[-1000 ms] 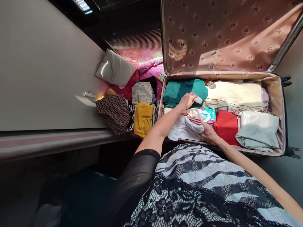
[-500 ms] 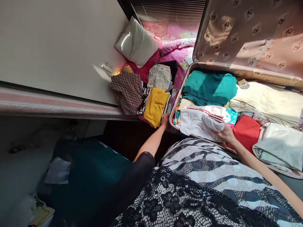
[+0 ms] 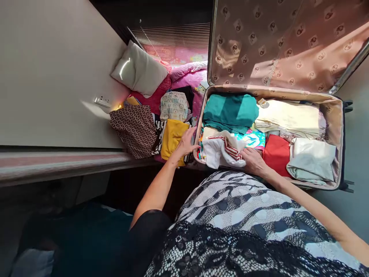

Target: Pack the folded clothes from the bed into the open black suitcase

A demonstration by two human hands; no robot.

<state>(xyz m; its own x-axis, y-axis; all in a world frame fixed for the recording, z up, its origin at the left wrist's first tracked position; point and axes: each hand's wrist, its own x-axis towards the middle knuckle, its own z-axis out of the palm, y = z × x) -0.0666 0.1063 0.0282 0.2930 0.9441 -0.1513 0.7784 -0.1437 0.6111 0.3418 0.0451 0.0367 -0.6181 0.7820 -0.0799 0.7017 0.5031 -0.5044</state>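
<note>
A: Where's the striped white garment (image 3: 211, 152)?
B: In the suitcase (image 3: 340, 127), between the hands. Long axis runs roughly from one to the other. Right hand (image 3: 253, 159) nearer, pinching the right end.
A: Left hand (image 3: 186, 144)?
B: Spread, thumb out, at the suitcase rim. Yellow garment (image 3: 171, 138) just left of it; can't tell if touching. Green cloth (image 3: 230, 110) lies ahead, between both hands.

Patchy sunlight — gloom (lower left)
</note>
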